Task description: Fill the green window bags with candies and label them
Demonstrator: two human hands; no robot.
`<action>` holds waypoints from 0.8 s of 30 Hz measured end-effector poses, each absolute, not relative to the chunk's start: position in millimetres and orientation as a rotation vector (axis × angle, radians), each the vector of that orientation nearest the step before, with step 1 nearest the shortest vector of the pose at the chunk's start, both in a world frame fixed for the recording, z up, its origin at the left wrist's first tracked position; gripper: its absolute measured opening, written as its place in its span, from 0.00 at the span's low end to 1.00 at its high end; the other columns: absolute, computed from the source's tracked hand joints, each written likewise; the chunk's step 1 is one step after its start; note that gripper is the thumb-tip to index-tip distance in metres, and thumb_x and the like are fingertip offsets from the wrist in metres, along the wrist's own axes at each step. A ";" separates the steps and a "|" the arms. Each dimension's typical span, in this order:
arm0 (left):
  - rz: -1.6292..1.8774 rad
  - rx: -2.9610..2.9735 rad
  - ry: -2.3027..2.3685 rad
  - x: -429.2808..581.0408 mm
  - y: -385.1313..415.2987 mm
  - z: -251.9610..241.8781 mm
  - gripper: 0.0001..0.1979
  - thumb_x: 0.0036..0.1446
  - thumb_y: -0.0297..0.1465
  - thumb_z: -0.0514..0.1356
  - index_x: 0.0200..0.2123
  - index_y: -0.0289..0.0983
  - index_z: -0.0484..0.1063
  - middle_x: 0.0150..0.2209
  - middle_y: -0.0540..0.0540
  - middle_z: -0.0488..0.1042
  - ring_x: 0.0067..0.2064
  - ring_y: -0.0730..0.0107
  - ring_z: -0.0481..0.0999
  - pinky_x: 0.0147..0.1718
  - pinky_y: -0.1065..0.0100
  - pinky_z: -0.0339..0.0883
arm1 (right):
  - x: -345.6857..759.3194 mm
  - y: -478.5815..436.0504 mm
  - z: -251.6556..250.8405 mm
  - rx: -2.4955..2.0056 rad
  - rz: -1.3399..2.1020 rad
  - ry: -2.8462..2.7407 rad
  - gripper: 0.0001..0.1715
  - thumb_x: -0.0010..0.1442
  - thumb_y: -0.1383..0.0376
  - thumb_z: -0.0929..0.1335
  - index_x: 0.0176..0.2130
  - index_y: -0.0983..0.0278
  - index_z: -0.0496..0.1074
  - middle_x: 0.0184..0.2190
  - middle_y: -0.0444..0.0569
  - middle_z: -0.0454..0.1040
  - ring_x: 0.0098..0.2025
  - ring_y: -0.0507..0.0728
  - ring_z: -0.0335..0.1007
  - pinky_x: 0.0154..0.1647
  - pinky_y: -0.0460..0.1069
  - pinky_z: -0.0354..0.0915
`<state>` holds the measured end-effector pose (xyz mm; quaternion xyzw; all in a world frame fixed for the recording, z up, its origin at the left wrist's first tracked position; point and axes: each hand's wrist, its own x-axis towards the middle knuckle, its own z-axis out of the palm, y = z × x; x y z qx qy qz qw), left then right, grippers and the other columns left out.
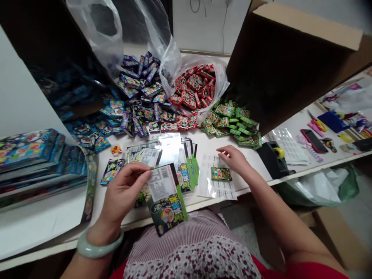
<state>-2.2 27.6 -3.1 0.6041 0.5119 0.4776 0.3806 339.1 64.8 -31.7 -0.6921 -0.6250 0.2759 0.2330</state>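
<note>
My left hand [123,192] pinches the top of a printed black-and-green pouch [166,201] held over the table's front edge. My right hand [234,159] lies on the table with fingers spread, touching a clear sticker sheet [217,188] and just above a small green packet [221,174] that rests on it. A fan of more pouches [174,155] lies between the two hands. Behind them sit heaps of small packets: blue [116,112], purple [139,77], red [194,89] in a clear plastic bag, and green [232,122].
Stacked display boxes [35,162] fill the left of the table. A large cardboard box [290,54] stands at the back right, with a black tape dispenser [273,157] beside it. A phone [314,140], scissors and other small tools lie at the far right.
</note>
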 end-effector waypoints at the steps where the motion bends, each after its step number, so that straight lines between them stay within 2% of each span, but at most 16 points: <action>1: 1.217 1.545 1.314 -1.5 27.8 -3.3 0.03 0.56 0.31 0.64 0.34 0.40 0.73 0.34 0.50 0.74 0.36 0.69 0.73 0.34 0.71 0.69 | 349.6 66.1 -37.7 -1.971 0.710 -1.750 0.09 0.56 0.67 0.67 0.38 0.64 0.77 0.38 0.51 0.73 0.35 0.55 0.70 0.42 0.52 0.64; 4: 1.191 1.551 1.339 1.0 27.5 -2.1 0.03 0.55 0.30 0.64 0.33 0.40 0.73 0.35 0.51 0.74 0.36 0.69 0.73 0.34 0.71 0.69 | 359.9 65.4 -52.0 -2.028 0.712 -1.768 0.06 0.53 0.69 0.69 0.33 0.64 0.77 0.34 0.50 0.71 0.33 0.55 0.68 0.40 0.51 0.62; 8: 1.193 1.552 1.329 1.7 26.3 -0.4 0.03 0.55 0.30 0.64 0.33 0.40 0.73 0.34 0.51 0.74 0.36 0.70 0.73 0.34 0.72 0.68 | 357.4 59.4 -60.5 -2.043 0.748 -1.753 0.05 0.53 0.67 0.68 0.30 0.62 0.75 0.32 0.48 0.72 0.33 0.54 0.66 0.37 0.50 0.61; 13: 1.192 1.562 1.319 1.6 27.2 -3.7 0.03 0.56 0.31 0.63 0.33 0.39 0.72 0.34 0.51 0.73 0.34 0.71 0.72 0.32 0.72 0.67 | 373.3 53.9 -54.2 -1.980 0.922 -1.670 0.08 0.55 0.61 0.66 0.31 0.63 0.72 0.28 0.46 0.74 0.31 0.54 0.69 0.33 0.49 0.63; 18: 1.241 1.606 1.234 8.4 26.8 -7.0 0.02 0.57 0.29 0.62 0.35 0.39 0.72 0.34 0.50 0.72 0.36 0.70 0.72 0.34 0.71 0.67 | 346.2 58.9 -3.4 -1.670 1.162 -1.634 0.14 0.55 0.55 0.68 0.31 0.64 0.71 0.28 0.46 0.74 0.31 0.54 0.70 0.34 0.50 0.66; 24: 1.252 1.606 1.215 13.8 21.6 -5.0 0.01 0.58 0.29 0.60 0.34 0.39 0.70 0.33 0.48 0.71 0.37 0.70 0.72 0.36 0.68 0.66 | 239.8 75.2 68.9 -1.103 1.431 -1.962 0.07 0.57 0.61 0.68 0.31 0.62 0.72 0.27 0.44 0.72 0.29 0.51 0.65 0.30 0.47 0.62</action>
